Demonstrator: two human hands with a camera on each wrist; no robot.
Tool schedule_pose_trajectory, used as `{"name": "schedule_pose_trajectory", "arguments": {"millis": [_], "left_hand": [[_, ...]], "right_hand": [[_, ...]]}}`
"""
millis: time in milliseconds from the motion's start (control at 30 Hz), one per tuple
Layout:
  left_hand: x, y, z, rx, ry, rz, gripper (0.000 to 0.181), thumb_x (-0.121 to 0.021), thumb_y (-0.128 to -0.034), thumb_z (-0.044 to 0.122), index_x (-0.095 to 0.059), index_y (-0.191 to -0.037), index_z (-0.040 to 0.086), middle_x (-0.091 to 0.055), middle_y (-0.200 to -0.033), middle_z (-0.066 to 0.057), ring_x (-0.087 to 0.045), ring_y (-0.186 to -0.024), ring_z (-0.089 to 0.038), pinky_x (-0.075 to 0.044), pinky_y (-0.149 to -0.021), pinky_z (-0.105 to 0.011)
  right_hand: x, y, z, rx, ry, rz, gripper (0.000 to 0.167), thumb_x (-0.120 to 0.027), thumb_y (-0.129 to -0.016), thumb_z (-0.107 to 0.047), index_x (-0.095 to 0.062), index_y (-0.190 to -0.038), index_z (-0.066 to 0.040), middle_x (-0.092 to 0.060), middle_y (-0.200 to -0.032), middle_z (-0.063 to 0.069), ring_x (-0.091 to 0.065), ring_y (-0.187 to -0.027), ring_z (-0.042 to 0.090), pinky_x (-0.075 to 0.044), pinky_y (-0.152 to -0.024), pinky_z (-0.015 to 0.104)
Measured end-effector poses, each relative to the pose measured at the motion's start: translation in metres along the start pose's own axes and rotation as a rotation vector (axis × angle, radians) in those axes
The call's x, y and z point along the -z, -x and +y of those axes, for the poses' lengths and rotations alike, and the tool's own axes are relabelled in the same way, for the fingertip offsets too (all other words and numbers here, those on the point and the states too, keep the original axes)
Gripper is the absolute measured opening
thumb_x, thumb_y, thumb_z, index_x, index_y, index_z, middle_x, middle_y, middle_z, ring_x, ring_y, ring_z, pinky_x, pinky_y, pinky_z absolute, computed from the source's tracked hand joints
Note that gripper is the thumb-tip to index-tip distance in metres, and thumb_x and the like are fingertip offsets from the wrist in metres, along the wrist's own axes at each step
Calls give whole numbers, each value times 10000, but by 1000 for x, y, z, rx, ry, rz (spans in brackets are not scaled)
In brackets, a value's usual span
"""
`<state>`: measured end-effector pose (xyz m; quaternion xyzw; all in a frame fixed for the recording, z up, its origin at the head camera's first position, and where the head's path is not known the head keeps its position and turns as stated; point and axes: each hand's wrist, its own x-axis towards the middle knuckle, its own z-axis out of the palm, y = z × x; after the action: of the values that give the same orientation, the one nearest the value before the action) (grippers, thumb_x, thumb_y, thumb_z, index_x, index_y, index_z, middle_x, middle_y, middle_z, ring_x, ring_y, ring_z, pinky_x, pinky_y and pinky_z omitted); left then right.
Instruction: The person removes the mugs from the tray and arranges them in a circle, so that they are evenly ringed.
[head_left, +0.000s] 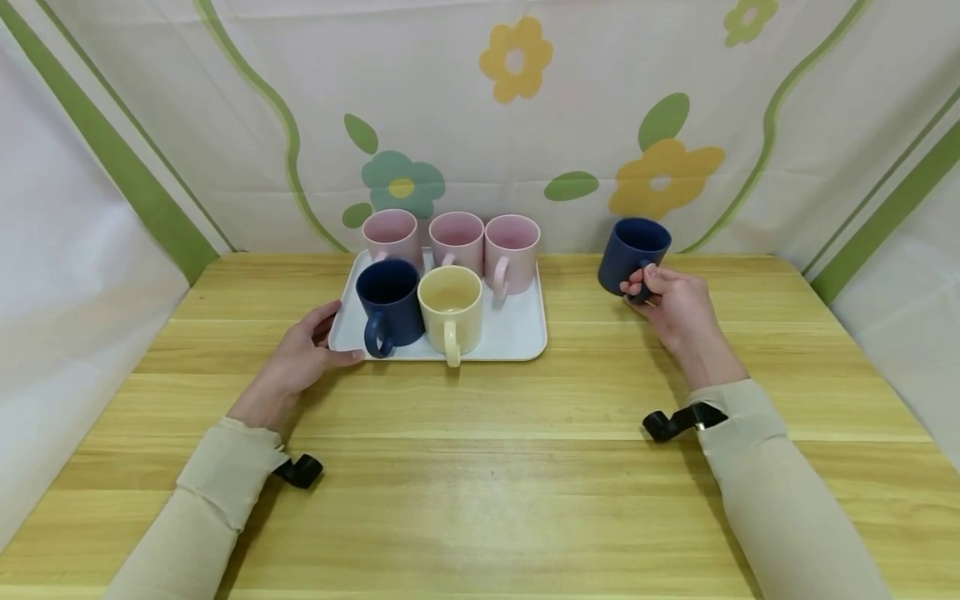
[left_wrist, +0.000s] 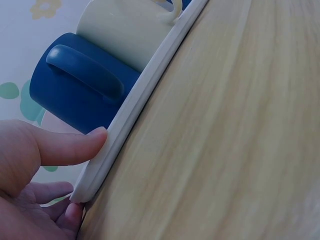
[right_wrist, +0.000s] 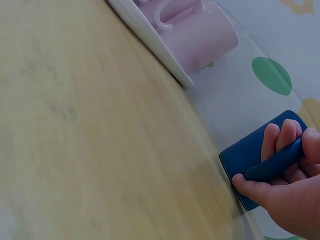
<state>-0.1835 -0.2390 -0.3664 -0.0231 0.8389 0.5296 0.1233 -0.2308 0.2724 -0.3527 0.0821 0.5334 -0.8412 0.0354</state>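
Observation:
In the head view, a white tray [head_left: 517,337] bears three pink mugs [head_left: 512,254] in the back row. A dark blue mug [head_left: 393,308] and a pale yellow mug [head_left: 452,308] stand in front of them, handles facing me. My left hand [head_left: 300,350] grips the tray's front left corner, its thumb [left_wrist: 75,146] against the front rim and the other fingers round the side. Off to the right of the tray, my right hand [head_left: 678,308] holds a second dark blue mug [head_left: 630,250] by its handle. That mug tilts slightly, its base at or just above the tabletop.
The wooden table [head_left: 480,483] runs back to a white curtain [head_left: 450,100] printed with flowers and green stripes. More of the curtain hangs at both sides. Black camera mounts [head_left: 300,472] sit on both wrists.

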Motion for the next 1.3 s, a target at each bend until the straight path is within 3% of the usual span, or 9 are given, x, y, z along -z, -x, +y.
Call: {"name": "schedule_pose_trajectory", "arguments": {"millis": [300,600,1067,1300], "left_hand": [[0,0,-2,30,13,4,1074,-800,-930,73,-78,-1724,115,-200,-1765,-208,-293,-1575,-424,-275,-1300,-569],[0,0,-1,21,4,2,1059,-794,-934,71,-85,-1721,94,-213,-1759,-214,-309,-1560,-427,-284,-1295,-568],[0,1,0,5,6,-1,1043,-786,-938,63,-93,-1718,80,-218,-1760,-208,-307,-1566,-425,-279,-1299,-560],[0,1,0,12,17,6,1052,-795,-932,64,-97,-1719,87,-216,-1759,-213,-291,-1579,-426,-269,-1306,-559]], "right_hand": [[2,-2,-1,-11,19,-19,242,-593,-1072,-175,-737,-938,-33,-703,-839,23,-740,-858,169,-573,-915,286],[4,-5,-3,-18,15,-21,217,-592,-1069,-170,-717,-979,-17,-687,-913,36,-703,-826,163,-573,-936,282],[4,-13,-3,0,146,24,255,-569,-1087,-218,-734,-955,-74,-683,-944,-13,-716,-852,126,-565,-978,271],[4,-15,-5,-16,217,34,258,-565,-1083,-278,-746,-978,-128,-699,-952,-60,-714,-904,96,-466,-1151,340]]}}
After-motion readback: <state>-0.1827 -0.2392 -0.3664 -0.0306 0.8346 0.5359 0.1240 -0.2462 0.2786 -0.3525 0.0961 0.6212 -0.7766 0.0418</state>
